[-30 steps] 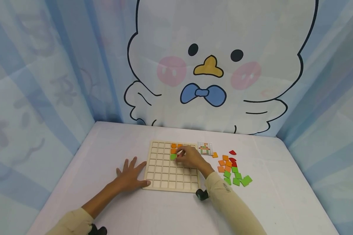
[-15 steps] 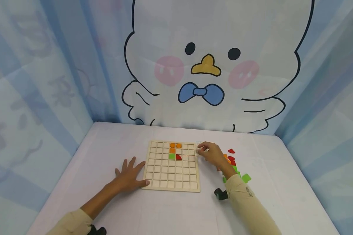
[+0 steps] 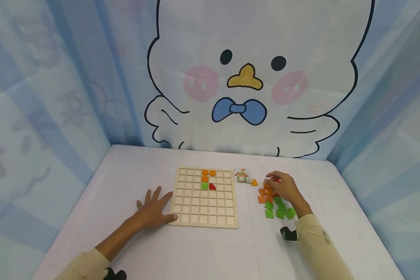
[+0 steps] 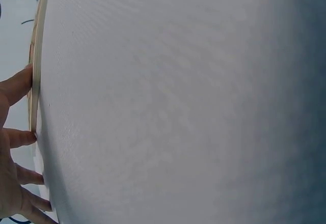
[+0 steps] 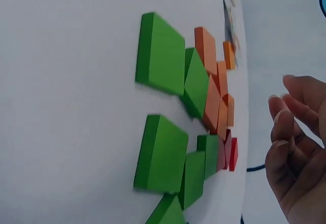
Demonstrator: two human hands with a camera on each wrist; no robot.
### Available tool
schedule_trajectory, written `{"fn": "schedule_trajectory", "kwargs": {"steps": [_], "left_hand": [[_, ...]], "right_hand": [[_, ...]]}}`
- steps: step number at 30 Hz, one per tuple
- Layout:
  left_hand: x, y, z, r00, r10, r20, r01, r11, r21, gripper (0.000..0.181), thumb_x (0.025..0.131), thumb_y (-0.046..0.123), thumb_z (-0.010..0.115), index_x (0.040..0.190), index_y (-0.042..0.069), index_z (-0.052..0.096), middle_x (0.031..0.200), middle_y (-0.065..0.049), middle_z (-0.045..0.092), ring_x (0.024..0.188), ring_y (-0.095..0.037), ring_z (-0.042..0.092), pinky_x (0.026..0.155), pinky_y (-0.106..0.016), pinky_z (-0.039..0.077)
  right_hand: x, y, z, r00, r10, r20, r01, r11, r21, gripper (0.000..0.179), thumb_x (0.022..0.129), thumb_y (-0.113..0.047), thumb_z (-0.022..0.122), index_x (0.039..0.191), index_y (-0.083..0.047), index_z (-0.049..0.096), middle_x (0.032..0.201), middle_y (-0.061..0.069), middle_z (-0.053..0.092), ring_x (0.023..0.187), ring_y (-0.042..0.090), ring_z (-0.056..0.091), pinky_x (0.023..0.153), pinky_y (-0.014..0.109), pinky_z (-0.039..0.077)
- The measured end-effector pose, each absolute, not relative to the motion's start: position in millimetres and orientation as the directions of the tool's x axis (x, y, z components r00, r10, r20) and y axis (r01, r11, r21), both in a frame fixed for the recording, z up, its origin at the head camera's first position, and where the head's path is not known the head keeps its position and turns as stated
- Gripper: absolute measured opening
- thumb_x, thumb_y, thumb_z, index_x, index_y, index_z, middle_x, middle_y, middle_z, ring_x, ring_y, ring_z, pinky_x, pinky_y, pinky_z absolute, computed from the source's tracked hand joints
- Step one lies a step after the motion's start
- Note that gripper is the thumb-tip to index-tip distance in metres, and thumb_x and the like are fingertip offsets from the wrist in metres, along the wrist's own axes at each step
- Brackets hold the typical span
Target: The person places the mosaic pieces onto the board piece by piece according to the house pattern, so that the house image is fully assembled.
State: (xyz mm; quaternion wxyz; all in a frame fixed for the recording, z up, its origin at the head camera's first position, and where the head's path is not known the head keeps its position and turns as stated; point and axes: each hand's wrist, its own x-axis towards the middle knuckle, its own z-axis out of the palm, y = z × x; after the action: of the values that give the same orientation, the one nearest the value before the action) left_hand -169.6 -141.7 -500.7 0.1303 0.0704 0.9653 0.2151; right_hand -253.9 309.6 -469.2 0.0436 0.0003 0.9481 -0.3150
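A wooden grid board [image 3: 190, 202] lies on the table with two round orange tiles, an orange square [image 3: 204, 179], a green square [image 3: 204, 186] and a red quarter-round tile [image 3: 212, 186] in its cells. My left hand [image 3: 151, 212] is spread flat beside it, thumb on its near-left corner and index fingertip at its left edge. Over the far end of the loose tiles hovers my right hand [image 3: 286, 189], fingers loosely bent. The right wrist view shows nothing between that thumb and fingers [image 5: 277, 127]. Below it lie green tiles [image 5: 163, 56], orange tiles [image 5: 206, 51] and red tiles [image 5: 233, 154].
Just right of the board's far corner lies a small pattern card [image 3: 243, 175], with a single orange tile [image 3: 254, 182] near it. A curtain with a cartoon figure [image 3: 245, 136] stands behind the table, and striped curtains [image 3: 38, 116] close in both sides.
My right hand has drawn back from the board, leaving the red quarter-round tile in its cell, and moved right past the card to the loose tiles. My left hand stays at the board.
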Motion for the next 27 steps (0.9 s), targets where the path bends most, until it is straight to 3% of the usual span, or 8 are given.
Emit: {"fn": "schedule_trajectory", "kwargs": {"steps": [10, 27], "left_hand": [[-170, -142, -500, -0.956, 0.198, -0.214, 0.089, 0.897, 0.433, 0.090, 0.080, 0.055, 0.077, 0.151, 0.011, 0.044, 0.161, -0.033, 0.020, 0.144, -0.065, 0.009, 0.100, -0.088, 0.014], [-171, -142, -504, -0.957, 0.198, -0.211, 0.091, 0.897, 0.432, 0.090, 0.081, 0.056, 0.076, 0.152, 0.012, 0.043, 0.161, -0.033, 0.019, 0.145, -0.065, 0.008, 0.100, -0.088, 0.013]], "right_hand": [[-244, 339, -480, -0.991, 0.044, -0.129, 0.114, 0.794, -0.598, 0.037, 0.099, -0.027, 0.064, 0.128, -0.004, 0.062, 0.118, 0.023, 0.064, 0.077, 0.022, 0.061, 0.071, 0.027, 0.053], [-233, 351, -489, -0.963, 0.104, -0.250, 0.225, 0.818, -0.529, 0.046, 0.092, -0.031, 0.074, 0.125, -0.002, 0.063, 0.110, 0.018, 0.064, 0.091, 0.027, 0.055, 0.074, 0.029, 0.049]]}}
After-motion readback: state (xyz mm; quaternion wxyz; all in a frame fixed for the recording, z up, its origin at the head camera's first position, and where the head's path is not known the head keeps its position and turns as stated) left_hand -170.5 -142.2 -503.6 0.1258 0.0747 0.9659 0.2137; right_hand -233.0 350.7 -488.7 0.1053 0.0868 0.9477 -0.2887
